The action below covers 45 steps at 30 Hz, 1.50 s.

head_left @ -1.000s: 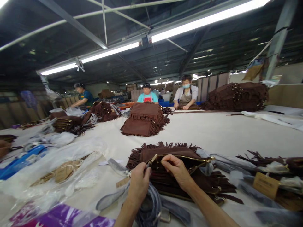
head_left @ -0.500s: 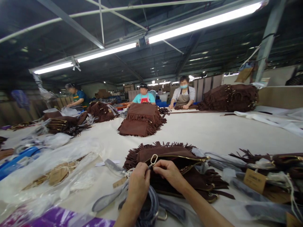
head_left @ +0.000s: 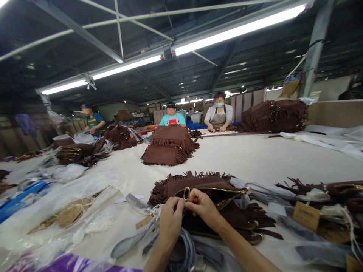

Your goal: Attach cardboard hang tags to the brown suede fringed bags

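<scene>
At the near edge of the counter [head_left: 255, 158], a coil of grey strapping [head_left: 181, 251] lies under the wrist of the left hand [head_left: 170, 221], which is curled narrow with its fingertips pinched at a gold oval ring [head_left: 186, 193]. The right hand [head_left: 202, 206] meets it from the other side, thumb and forefinger closed on the same ring, so that both hands touch at the top edge of a brown fringed bag [head_left: 204, 189]. The bag lies flat directly under and beyond the hands, its gold zip [head_left: 227, 189] running away to the right of the right hand.

A paper tag [head_left: 143, 222] sits just left of the left hand, and further left lies clear plastic wrapping [head_left: 70, 204] over more tags. Well to the right of the right hand, another fringed bag [head_left: 320, 189] lies beside a brown card label [head_left: 305, 216].

Beyond the hands, a stack of brown fringed bags [head_left: 170, 145] stands in the middle of the counter. Far past it, three co-workers sit at the opposite side: one in a turquoise top [head_left: 172, 118], one in a white shirt and apron [head_left: 219, 115], and one at the far left in a dark green shirt [head_left: 93, 121]. A large heap of brown bags [head_left: 272, 115] rises to the far right, under long strip lights [head_left: 238, 28].
</scene>
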{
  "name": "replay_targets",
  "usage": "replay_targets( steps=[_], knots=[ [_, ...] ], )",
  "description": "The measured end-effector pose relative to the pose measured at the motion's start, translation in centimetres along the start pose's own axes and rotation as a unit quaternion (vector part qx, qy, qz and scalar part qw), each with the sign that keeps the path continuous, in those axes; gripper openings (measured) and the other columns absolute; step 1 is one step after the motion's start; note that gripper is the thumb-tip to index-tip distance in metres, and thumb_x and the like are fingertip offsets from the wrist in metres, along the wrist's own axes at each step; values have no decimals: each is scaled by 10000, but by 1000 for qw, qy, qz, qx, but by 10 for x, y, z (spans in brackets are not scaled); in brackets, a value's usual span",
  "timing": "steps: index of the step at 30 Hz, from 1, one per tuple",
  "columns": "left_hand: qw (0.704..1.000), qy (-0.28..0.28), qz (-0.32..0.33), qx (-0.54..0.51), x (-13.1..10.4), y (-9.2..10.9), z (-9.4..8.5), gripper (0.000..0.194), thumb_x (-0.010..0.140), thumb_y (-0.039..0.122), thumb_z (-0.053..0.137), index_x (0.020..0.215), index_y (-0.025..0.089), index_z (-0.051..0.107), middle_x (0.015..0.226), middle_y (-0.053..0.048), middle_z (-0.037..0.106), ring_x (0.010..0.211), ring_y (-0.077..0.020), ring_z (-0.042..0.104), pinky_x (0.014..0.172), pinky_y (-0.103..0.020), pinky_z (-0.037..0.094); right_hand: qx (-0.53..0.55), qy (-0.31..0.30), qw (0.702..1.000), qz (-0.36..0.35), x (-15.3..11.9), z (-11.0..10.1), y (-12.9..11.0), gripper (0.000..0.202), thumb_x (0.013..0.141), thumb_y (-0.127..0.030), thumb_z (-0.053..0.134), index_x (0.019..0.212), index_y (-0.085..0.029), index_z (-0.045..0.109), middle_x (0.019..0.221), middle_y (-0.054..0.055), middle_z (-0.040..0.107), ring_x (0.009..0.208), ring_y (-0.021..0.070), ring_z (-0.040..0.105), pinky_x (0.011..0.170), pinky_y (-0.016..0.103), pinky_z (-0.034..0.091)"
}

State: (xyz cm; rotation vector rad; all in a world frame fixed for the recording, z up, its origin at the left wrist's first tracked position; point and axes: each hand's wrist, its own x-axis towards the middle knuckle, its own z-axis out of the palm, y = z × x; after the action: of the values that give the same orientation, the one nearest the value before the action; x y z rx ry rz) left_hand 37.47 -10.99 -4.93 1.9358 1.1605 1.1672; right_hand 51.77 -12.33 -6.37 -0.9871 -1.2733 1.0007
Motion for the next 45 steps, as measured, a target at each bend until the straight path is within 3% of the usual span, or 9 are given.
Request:
replay_targets(
  steps=[7, 14, 17, 19, 23, 30, 34, 38, 45],
  knots=[
    [998, 35, -44, -37, 12, -3, 9, 187, 718, 272, 533, 548, 194, 545, 572, 33, 515, 635, -151, 510, 607, -246, 358, -43, 13, 999, -21, -1, 4, 5, 352, 690, -417, 743, 635, -224, 454, 522, -84, 474, 434, 102, 437, 414, 209, 328],
    [985, 92, -63, -130, 13, -10, -6, 303, 815, 484, 483, 693, 207, 492, 514, 81, 408, 485, -103, 411, 495, -207, 327, -85, 56, 994, -49, -1, -16, -14, 248, 815, -424, 618, 719, -212, 534, 620, -28, 595, 495, 124, 509, 455, 230, 376],
    [971, 65, -83, -214, 12, -9, -7, 331, 815, 529, 524, 776, 201, 504, 459, 100, 431, 399, -75, 359, 417, -172, 256, -43, 28, 998, -35, -4, -23, -23, 265, 803, -458, 631, 773, -207, 549, 651, -14, 622, 526, 135, 546, 436, 220, 400],
    [960, 28, -89, -263, 9, -6, -4, 354, 809, 543, 546, 794, 191, 517, 480, 72, 524, 372, -66, 375, 381, -159, 240, 28, -9, 999, -21, -5, -22, -27, 259, 765, -412, 692, 856, -203, 568, 758, 5, 669, 653, 155, 618, 568, 255, 504],
    [957, -24, -70, -281, 4, 2, 1, 346, 782, 501, 610, 709, 171, 540, 553, 14, 609, 426, -81, 502, 413, -169, 379, 95, -45, 994, 6, -6, -15, -30, 336, 752, -451, 739, 905, -193, 589, 888, 40, 704, 803, 186, 675, 777, 339, 549],
    [947, -31, -80, -310, 5, -2, 1, 231, 694, 365, 683, 741, 153, 603, 599, 4, 629, 515, -117, 587, 513, -222, 493, 44, -10, 999, -3, -3, -14, -26, 398, 727, -541, 763, 837, -184, 626, 830, 34, 720, 770, 197, 695, 715, 320, 571],
    [959, -29, -87, -267, 3, -4, 1, 202, 699, 354, 637, 702, 155, 597, 513, 27, 569, 443, -100, 518, 439, -197, 427, 57, 19, 998, -8, -3, -12, -24, 403, 706, -509, 774, 888, -195, 601, 819, 30, 733, 722, 191, 700, 627, 275, 555],
    [976, -31, -78, -202, 1, -1, 4, 165, 718, 330, 586, 676, 170, 578, 475, 53, 507, 414, -91, 460, 396, -181, 361, 41, 45, 998, -11, -5, -4, -24, 381, 715, -454, 751, 934, -194, 579, 815, 48, 749, 640, 170, 669, 461, 190, 434],
    [980, -27, -72, -182, -1, 2, 7, 162, 734, 336, 532, 674, 186, 542, 472, 61, 486, 398, -85, 423, 381, -178, 324, 37, 71, 997, -15, -5, 5, -18, 371, 720, -439, 734, 936, -186, 571, 808, 54, 751, 628, 165, 651, 426, 173, 373]
  ],
)
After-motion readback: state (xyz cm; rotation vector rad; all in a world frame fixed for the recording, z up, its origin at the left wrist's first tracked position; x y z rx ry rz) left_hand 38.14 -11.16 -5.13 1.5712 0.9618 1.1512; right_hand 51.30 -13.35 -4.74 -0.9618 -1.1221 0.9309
